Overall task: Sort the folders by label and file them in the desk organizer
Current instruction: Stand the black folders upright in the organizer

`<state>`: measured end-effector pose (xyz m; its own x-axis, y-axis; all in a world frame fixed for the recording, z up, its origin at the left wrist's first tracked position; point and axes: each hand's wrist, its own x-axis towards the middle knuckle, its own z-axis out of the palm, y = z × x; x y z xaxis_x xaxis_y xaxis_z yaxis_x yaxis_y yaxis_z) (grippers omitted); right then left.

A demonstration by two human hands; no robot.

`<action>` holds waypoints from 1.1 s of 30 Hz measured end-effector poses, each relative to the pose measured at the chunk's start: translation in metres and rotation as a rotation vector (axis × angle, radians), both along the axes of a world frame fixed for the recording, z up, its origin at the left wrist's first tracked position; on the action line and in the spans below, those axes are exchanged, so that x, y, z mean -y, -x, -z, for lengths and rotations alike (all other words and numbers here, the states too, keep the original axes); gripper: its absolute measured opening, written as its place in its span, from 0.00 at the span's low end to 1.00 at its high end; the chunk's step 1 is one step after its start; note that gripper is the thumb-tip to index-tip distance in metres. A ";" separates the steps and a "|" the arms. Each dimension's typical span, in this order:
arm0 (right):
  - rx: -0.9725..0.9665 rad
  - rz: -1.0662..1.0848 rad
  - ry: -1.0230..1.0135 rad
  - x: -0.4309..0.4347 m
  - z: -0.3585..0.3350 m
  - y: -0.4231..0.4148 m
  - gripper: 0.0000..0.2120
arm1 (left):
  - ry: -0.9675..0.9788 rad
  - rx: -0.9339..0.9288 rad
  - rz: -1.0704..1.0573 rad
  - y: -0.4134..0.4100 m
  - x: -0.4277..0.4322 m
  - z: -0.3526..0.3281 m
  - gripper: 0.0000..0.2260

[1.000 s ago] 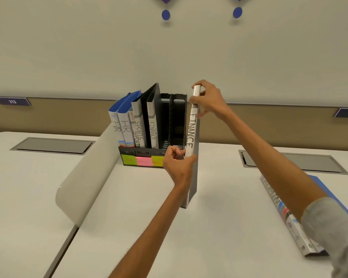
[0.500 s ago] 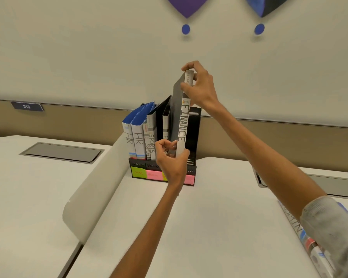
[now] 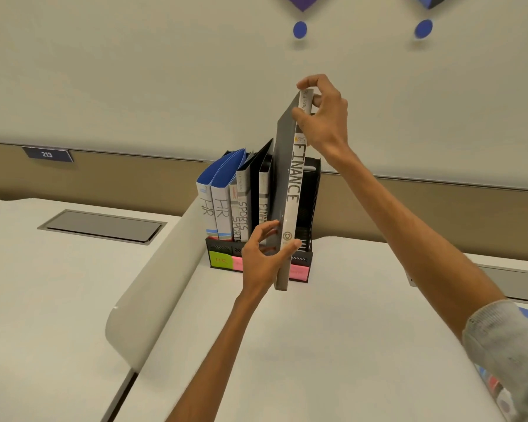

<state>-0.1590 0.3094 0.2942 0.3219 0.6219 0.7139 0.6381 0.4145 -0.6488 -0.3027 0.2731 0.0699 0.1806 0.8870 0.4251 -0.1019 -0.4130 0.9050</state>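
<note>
I hold a dark grey folder (image 3: pixel 282 190) upright in the air in front of the black desk organizer (image 3: pixel 311 205); its white spine reads FINANCE. My right hand (image 3: pixel 320 115) pinches the spine's top end. My left hand (image 3: pixel 264 257) grips the lower edge. In the organizer stand two blue folders marked HR (image 3: pixel 218 205), a grey one marked SPORTS (image 3: pixel 241 208) and a dark one marked FINANCE (image 3: pixel 264 196). Coloured sticky labels (image 3: pixel 221 261) run along the organizer's front. Its rightmost slot is partly hidden by the held folder.
The organizer stands on a white desk (image 3: pixel 333 345) against the wall. A curved white divider (image 3: pixel 153 287) runs along its left side. Grey floor-box lids (image 3: pixel 104 226) are set into the desks. Another folder (image 3: pixel 494 388) lies at the right edge under my sleeve.
Both hands lifted the FINANCE folder off the desk and carried it left and back, up against the organizer's front. The camera tilted, so the organizer sits lower in view.
</note>
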 end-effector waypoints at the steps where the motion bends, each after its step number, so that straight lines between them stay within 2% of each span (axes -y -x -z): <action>1: 0.003 0.005 -0.013 0.000 -0.003 0.000 0.18 | -0.009 0.009 0.003 -0.001 -0.003 0.000 0.25; 6: 0.027 0.035 -0.075 -0.008 -0.008 -0.001 0.21 | -0.029 0.002 0.015 -0.005 -0.023 0.006 0.22; 9: 0.010 0.039 -0.077 -0.019 0.004 0.000 0.21 | 0.005 -0.074 -0.006 -0.009 -0.039 0.021 0.20; 15: -0.040 0.030 -0.075 -0.045 0.050 0.003 0.19 | 0.156 -0.438 -0.114 -0.009 -0.076 0.066 0.31; 17: -0.023 0.020 -0.064 -0.054 0.063 0.003 0.17 | 0.133 -0.573 -0.113 -0.006 -0.088 0.070 0.32; 21: -0.034 0.001 -0.052 -0.071 0.072 -0.002 0.17 | 0.035 -0.814 -0.103 -0.004 -0.105 0.072 0.29; 25: -0.026 -0.019 -0.033 -0.084 0.074 -0.007 0.17 | 0.127 -0.815 -0.150 -0.005 -0.114 0.076 0.27; 33: -0.006 -0.067 -0.018 -0.090 0.075 -0.014 0.17 | 0.159 -0.771 -0.286 -0.014 -0.124 0.075 0.28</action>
<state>-0.1450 0.3990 0.2189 0.2843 0.6295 0.7231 0.6048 0.4675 -0.6447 -0.2890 0.3969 -0.0051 0.1284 0.9818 0.1402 0.6584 -0.1901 0.7282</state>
